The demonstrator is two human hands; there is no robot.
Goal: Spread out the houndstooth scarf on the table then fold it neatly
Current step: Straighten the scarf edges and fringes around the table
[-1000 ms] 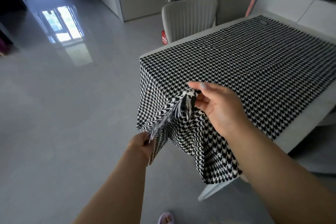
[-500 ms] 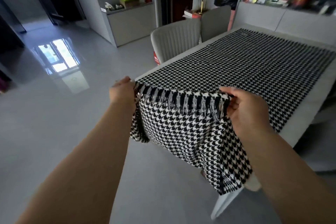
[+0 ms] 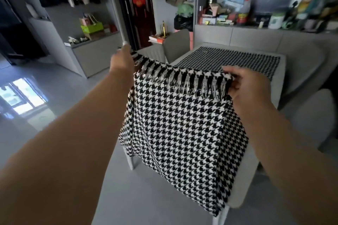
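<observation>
The black-and-white houndstooth scarf [image 3: 179,129] lies along the grey table [image 3: 280,78], and its near fringed end is lifted above the table's near end. My left hand [image 3: 122,58] pinches the left corner of that fringed edge, raised high. At the right corner my right hand [image 3: 243,82] grips the fringe. Between the two hands the fringe hangs stretched and sloping, with the cloth draping down below it. The scarf's far part stays flat on the tabletop.
Two grey chairs [image 3: 175,44] stand at the table's left side and another chair [image 3: 311,115] at its right. A low grey cabinet [image 3: 274,34] behind the table carries several cluttered items. Shiny grey floor [image 3: 36,97] spreads to the left.
Both hands have raised the fringed end higher and carried it forward over the table. One second ago the hands were low, gathering the hanging end. The view has tilted up.
</observation>
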